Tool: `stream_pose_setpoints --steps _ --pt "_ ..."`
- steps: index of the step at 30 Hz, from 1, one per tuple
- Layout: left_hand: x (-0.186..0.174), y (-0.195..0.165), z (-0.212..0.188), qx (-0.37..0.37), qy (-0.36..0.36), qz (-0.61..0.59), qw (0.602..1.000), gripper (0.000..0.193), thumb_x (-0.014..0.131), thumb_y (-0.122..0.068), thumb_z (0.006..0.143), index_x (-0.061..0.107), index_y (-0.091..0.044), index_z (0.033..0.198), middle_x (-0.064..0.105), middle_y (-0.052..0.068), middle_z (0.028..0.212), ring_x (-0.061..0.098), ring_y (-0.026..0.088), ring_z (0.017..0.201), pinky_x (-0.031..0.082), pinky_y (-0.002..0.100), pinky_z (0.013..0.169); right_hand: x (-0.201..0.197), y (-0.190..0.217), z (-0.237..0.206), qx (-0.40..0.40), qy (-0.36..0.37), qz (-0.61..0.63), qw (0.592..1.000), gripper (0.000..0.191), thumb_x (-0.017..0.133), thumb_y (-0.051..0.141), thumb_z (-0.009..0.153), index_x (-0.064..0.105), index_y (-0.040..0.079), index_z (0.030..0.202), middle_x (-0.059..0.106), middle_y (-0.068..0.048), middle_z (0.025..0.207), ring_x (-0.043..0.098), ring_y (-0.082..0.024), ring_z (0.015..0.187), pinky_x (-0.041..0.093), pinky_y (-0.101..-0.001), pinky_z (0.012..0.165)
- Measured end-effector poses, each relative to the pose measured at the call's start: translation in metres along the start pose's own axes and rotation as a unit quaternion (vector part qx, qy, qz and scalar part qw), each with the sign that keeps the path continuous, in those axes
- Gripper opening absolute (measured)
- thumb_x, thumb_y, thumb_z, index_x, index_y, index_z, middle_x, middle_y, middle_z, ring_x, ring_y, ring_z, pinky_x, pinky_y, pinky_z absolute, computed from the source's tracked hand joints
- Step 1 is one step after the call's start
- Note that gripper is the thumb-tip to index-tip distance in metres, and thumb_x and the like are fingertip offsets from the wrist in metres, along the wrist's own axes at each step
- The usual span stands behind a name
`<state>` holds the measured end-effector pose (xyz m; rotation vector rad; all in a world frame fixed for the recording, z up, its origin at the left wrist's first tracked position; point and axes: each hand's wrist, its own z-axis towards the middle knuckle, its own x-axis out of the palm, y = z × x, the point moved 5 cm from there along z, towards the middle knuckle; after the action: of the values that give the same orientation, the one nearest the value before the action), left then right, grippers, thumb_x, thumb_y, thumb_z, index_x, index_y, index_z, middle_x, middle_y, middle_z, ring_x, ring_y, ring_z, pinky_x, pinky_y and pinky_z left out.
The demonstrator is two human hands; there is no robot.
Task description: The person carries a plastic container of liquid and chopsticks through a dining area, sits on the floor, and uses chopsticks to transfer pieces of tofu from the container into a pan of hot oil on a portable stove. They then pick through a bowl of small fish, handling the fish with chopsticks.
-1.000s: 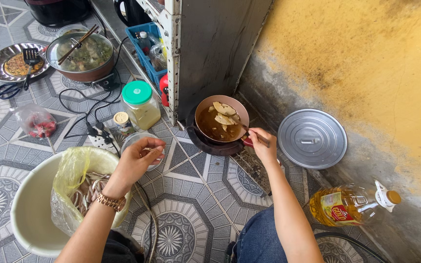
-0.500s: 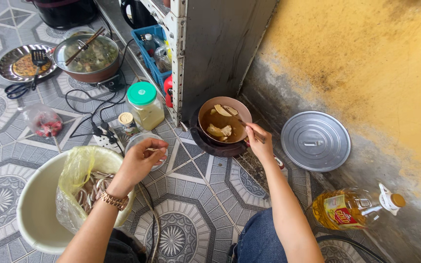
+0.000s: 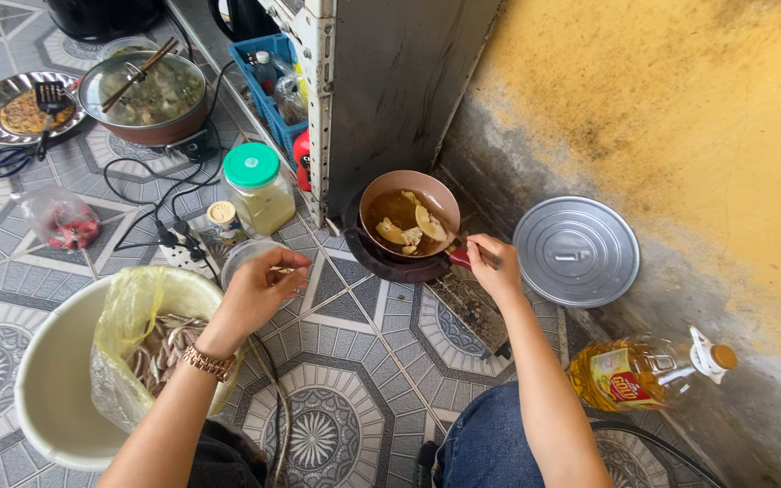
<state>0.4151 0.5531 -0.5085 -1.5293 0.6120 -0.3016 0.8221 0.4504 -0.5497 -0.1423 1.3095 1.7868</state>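
The small frying pan (image 3: 409, 217) is sitting on a black burner (image 3: 381, 258) on the tiled floor (image 3: 354, 334), pale pieces frying in brown oil. The right hand (image 3: 492, 265) is holding a utensil over the pan's rim, fingers (image 3: 481, 246) wrapped around it. The left hand (image 3: 259, 291) is hovering over a small bowl (image 3: 248, 256), fingers pinching something pale. Just behind them, a bagged bucket (image 3: 56, 389) is holding scraps. Hot oil could well be splashing onto the wrist, and the nearby cables (image 3: 151, 194) could be snagging.
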Motion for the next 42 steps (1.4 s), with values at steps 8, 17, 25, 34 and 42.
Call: stream_pose_setpoints --steps 8,17,25,34,42 --pt "0.002 -0.01 -0.003 0.015 -0.002 0.004 1.0 0.025 0.064 -0.01 0.095 0.067 -0.002 0.118 0.073 0.003 0.105 0.072 0.01 0.091 0.058 0.025 0.075 -0.002 0.013 -0.01 0.149 0.001 0.091 0.985 0.023 0.061 0.014 0.102 0.069 -0.004 0.089 0.076 -0.014 0.074 0.078 -0.019 0.067 0.061 -0.0263 0.056" --pt "-0.011 0.009 -0.002 0.007 -0.003 -0.028 1.0 0.025 0.064 -0.009 0.096 0.067 -0.002 0.119 0.073 0.004 0.105 0.072 0.011 0.093 0.059 0.024 0.079 0.036 0.016 -0.006 0.153 0.008 0.206 0.966 0.025 0.057 0.014 0.104 0.067 -0.005 0.092 0.076 -0.015 0.081 0.078 -0.021 0.068 0.064 -0.0279 0.059" --pt "-0.015 0.006 -0.002 0.004 -0.015 0.014 1.0 0.023 0.066 -0.01 0.095 0.067 -0.001 0.116 0.074 0.006 0.103 0.073 0.011 0.089 0.06 0.025 0.075 0.034 0.005 0.003 0.138 -0.021 0.203 0.969 0.02 0.065 0.013 0.102 0.071 -0.005 0.102 0.077 -0.015 0.086 0.079 -0.02 0.075 0.064 -0.0285 0.065" --pt "-0.019 0.0 -0.004 0.004 -0.026 0.026 0.999 0.022 0.067 -0.012 0.095 0.069 -0.002 0.115 0.074 0.004 0.098 0.072 0.012 0.085 0.058 0.025 0.072 0.024 0.003 0.002 0.088 -0.043 0.111 0.989 0.02 0.065 0.012 0.101 0.074 -0.003 0.11 0.079 -0.013 0.092 0.079 -0.018 0.082 0.064 -0.0267 0.07" --pt "-0.051 0.101 0.037 -0.036 -0.093 0.311 0.945 0.025 0.078 -0.028 0.084 0.078 -0.008 0.098 0.078 0.009 0.09 0.072 0.018 0.083 0.057 0.033 0.078 0.017 -0.024 -0.005 0.094 -0.038 0.178 0.979 0.022 0.062 0.013 0.106 0.069 -0.006 0.113 0.076 -0.014 0.096 0.077 -0.02 0.086 0.062 -0.0285 0.076"
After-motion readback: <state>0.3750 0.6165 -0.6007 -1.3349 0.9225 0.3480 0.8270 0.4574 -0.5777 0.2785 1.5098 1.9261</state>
